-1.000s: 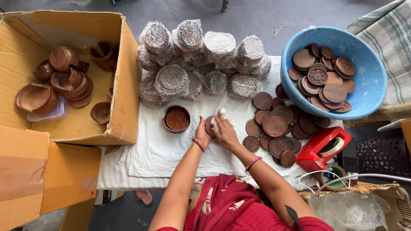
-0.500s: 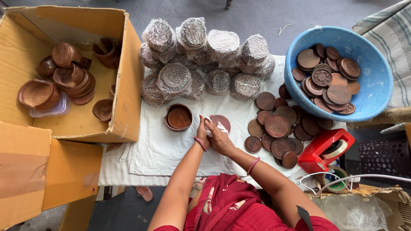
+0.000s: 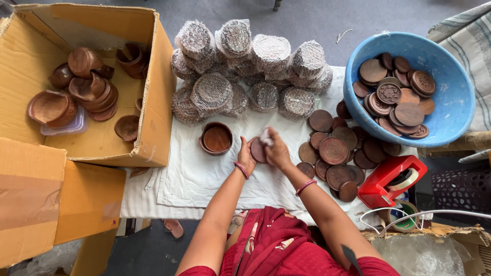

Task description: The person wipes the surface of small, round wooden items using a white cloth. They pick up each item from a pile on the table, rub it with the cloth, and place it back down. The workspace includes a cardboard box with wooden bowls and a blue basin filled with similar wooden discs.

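Over the white cloth on the table, the left hand has its fingers curled round a round dark-brown wooden disc, held on edge. Right hand is pinched shut on a small white rag pressed against the disc's face. Loose brown discs lie just to the right, below the blue plastic basin.

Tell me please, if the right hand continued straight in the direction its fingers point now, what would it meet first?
The right hand points up and left, onto the brown disc held by the left hand. Beyond it, probably the wrapped bundles; depth is unclear.
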